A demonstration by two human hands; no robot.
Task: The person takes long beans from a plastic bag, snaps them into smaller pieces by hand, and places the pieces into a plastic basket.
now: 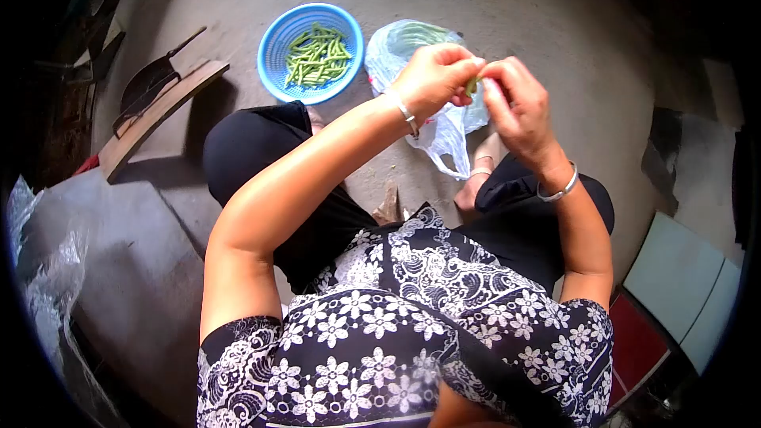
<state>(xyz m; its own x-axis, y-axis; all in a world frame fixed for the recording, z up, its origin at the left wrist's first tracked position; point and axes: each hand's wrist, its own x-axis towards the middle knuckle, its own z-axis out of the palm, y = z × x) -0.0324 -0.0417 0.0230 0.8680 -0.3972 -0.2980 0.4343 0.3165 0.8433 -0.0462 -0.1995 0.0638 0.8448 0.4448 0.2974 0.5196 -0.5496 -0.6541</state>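
Note:
My left hand (438, 79) and my right hand (518, 103) meet in front of me, above a clear plastic bag (452, 139). Pinched between their fingertips is a green bean (472, 85), mostly hidden by the fingers. Long green beans show through the upper part of the bag, which lies on the floor between my feet. Left of the bag stands a round blue plastic basket (264, 51), holding many short pieces of green bean (319, 55). Each wrist wears a silver bangle.
On the left, a cleaver-like blade with a handle (147, 87) rests on a curved wooden board (162, 119). Crumpled clear plastic (51, 269) lies at the lower left. Pale green panels (674, 269) and a dark red panel (634, 345) are at the lower right. My knees flank the concrete floor (539, 0).

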